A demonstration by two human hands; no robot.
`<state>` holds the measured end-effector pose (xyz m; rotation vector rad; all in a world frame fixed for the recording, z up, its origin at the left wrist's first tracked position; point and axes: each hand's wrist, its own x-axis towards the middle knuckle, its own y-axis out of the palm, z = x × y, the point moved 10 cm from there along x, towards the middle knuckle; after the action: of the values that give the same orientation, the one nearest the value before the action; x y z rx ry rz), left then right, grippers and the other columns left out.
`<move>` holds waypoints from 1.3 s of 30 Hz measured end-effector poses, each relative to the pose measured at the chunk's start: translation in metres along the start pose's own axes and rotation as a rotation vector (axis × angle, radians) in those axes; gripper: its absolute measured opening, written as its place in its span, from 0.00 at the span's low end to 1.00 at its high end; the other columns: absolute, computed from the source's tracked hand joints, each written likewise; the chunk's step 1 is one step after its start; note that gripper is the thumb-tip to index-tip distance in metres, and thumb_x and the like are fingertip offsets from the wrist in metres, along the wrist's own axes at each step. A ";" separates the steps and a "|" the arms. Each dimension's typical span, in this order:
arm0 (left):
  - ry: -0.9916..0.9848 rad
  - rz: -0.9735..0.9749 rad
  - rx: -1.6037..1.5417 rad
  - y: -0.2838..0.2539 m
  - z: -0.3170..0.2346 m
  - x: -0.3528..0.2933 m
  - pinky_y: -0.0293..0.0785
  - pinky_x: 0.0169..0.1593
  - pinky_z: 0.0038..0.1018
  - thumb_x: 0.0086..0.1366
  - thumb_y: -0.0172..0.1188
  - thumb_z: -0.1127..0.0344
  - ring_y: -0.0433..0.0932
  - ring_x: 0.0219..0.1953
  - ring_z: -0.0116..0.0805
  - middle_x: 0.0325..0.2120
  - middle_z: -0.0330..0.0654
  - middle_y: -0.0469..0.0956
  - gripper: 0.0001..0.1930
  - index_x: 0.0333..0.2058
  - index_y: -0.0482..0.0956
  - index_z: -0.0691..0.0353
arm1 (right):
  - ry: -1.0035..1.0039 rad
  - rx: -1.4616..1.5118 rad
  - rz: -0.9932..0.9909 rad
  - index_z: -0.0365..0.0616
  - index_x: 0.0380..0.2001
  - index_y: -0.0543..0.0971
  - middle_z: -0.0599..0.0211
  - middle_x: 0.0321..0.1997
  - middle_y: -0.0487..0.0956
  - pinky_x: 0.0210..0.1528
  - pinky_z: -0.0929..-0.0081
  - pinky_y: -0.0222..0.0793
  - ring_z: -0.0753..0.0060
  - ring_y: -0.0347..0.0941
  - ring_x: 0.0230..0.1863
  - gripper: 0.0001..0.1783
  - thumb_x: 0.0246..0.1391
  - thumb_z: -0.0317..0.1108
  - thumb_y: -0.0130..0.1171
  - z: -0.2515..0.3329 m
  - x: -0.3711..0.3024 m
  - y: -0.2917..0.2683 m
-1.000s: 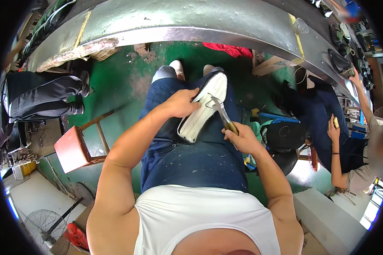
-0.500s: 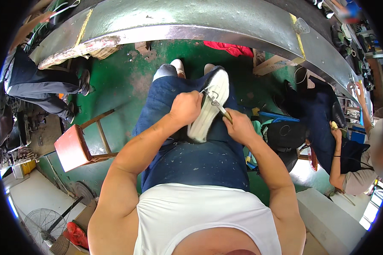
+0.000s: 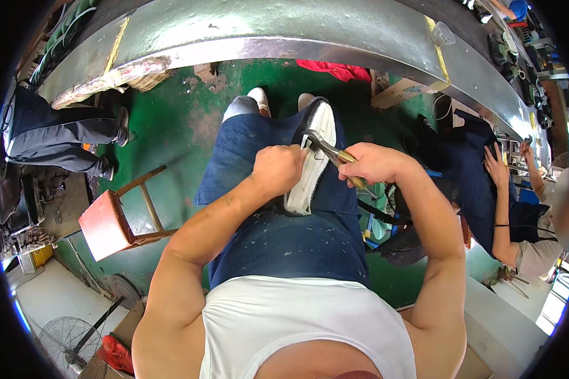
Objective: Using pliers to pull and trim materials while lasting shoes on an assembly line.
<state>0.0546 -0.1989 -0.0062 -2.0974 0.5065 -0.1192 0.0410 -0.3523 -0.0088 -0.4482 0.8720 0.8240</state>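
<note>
A shoe [image 3: 311, 180] lies sole side up across my lap, its pale underside facing me and its dark edge toward my knees. My left hand [image 3: 278, 169] is closed in a fist at the shoe's left edge; what its fingers pinch is hidden. My right hand [image 3: 376, 164] grips the brass-coloured handles of metal pincers [image 3: 322, 146] from the right. The curved head of the pincers rests at the shoe's upper left edge, just above my left fist.
A metal-topped bench [image 3: 265, 25] runs across ahead. At left stands a reddish stool [image 3: 107, 224]; a fan [image 3: 69, 341] is behind it. To the right, a co-worker's hand [image 3: 496, 165] lies on dark cloth. Blue and green items [image 3: 376, 221] sit beside my right thigh.
My right hand has moved up and right, turning the pincers, with their handles now spread apart. My left fist stays at the shoe's edge. The co-worker's hand has moved up onto the dark cloth.
</note>
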 end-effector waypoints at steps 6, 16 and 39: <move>-0.706 0.183 -1.619 0.090 0.078 0.005 0.72 0.59 0.37 0.76 0.41 0.45 0.79 0.51 0.41 0.49 0.50 0.80 0.26 0.53 0.78 0.61 | -0.140 -0.577 -0.233 0.33 0.36 0.77 0.44 0.34 0.81 0.44 0.55 0.73 0.42 0.79 0.40 0.17 0.62 0.40 0.56 0.026 0.014 0.009; -0.400 0.172 -1.489 0.080 0.070 0.028 0.69 0.62 0.32 0.64 0.68 0.48 0.72 0.58 0.34 0.58 0.44 0.74 0.41 0.69 0.61 0.59 | -0.261 0.256 -0.533 0.35 0.40 0.77 0.58 0.27 0.81 0.39 0.63 0.72 0.60 0.80 0.31 0.14 0.62 0.38 0.58 -0.052 0.053 0.067; -0.622 0.155 -1.342 0.070 0.049 0.026 0.76 0.55 0.36 0.61 0.67 0.65 0.79 0.50 0.37 0.49 0.47 0.79 0.33 0.63 0.66 0.68 | -0.245 0.904 0.232 0.32 0.56 0.71 0.52 0.49 0.79 0.34 0.73 0.84 0.59 0.81 0.48 0.23 0.66 0.38 0.58 -0.077 0.034 0.053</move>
<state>0.0707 -0.2036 -0.0944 -3.1121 0.3697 1.2421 -0.0258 -0.3544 -0.0827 0.5438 0.9771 0.5944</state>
